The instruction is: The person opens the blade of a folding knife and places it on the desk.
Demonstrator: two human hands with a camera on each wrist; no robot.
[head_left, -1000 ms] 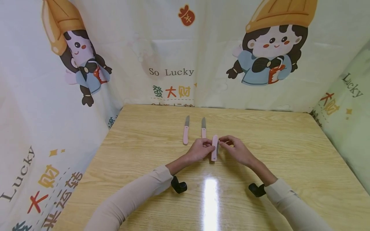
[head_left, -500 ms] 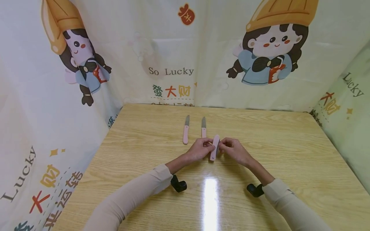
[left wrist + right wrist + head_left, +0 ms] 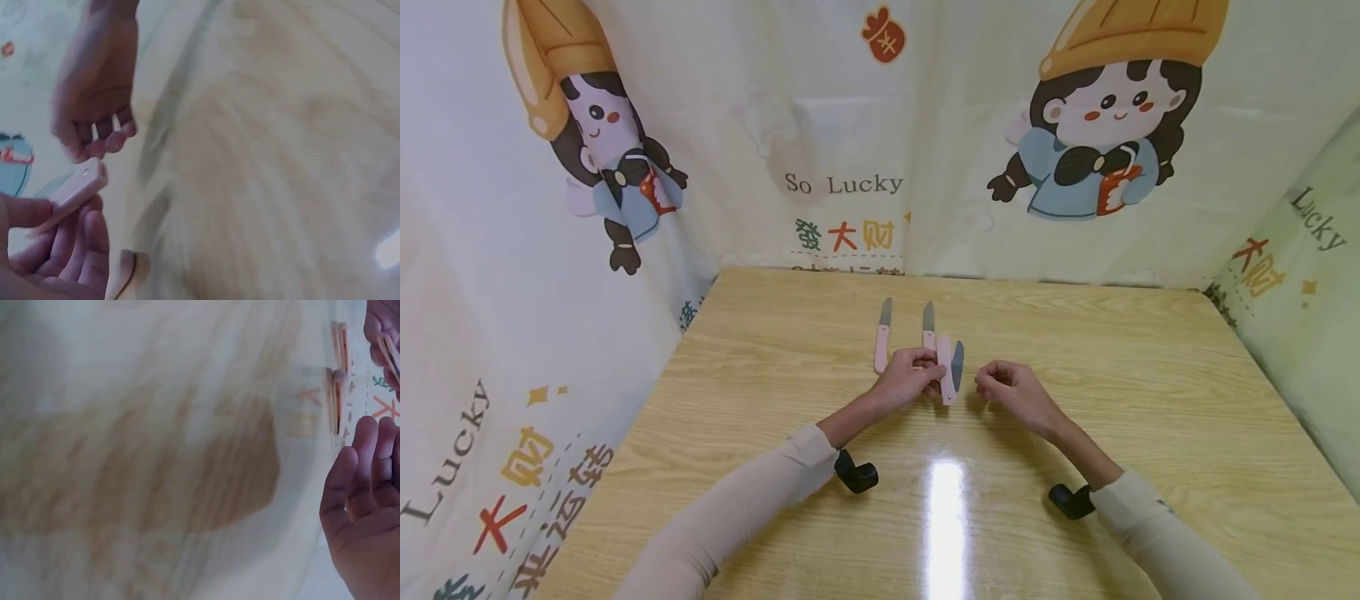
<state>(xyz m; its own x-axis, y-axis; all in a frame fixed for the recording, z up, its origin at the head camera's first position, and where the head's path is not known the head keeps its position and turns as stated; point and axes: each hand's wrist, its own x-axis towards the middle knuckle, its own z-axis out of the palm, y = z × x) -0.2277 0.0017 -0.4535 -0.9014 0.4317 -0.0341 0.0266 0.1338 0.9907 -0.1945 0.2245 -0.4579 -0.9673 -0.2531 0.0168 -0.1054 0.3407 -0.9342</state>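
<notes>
My left hand (image 3: 904, 377) grips a pink-handled folding knife (image 3: 947, 375) between thumb and fingers. Its grey blade (image 3: 957, 365) stands partly swung out on the right side of the handle. In the left wrist view the pink handle (image 3: 80, 187) shows between thumb and fingers. A short way to the right, my right hand (image 3: 1017, 395) holds nothing, its fingers loosely bent; the right wrist view shows that hand (image 3: 369, 512) with its palm bare. Beyond the left hand lie two more pink folding knives, a left one (image 3: 882, 337) and a right one (image 3: 928, 321), blades unfolded and pointing away.
The wooden table (image 3: 760, 358) runs back to a printed curtain (image 3: 955, 150) with cartoon figures and lettering, which also covers both sides. Black wrist cameras sit below each forearm, one on the left (image 3: 857, 477) and one on the right (image 3: 1070, 502).
My right hand has come away from the knife to the right. The knife's blade now stands out from the handle. The left hand has moved slightly up and left with it.
</notes>
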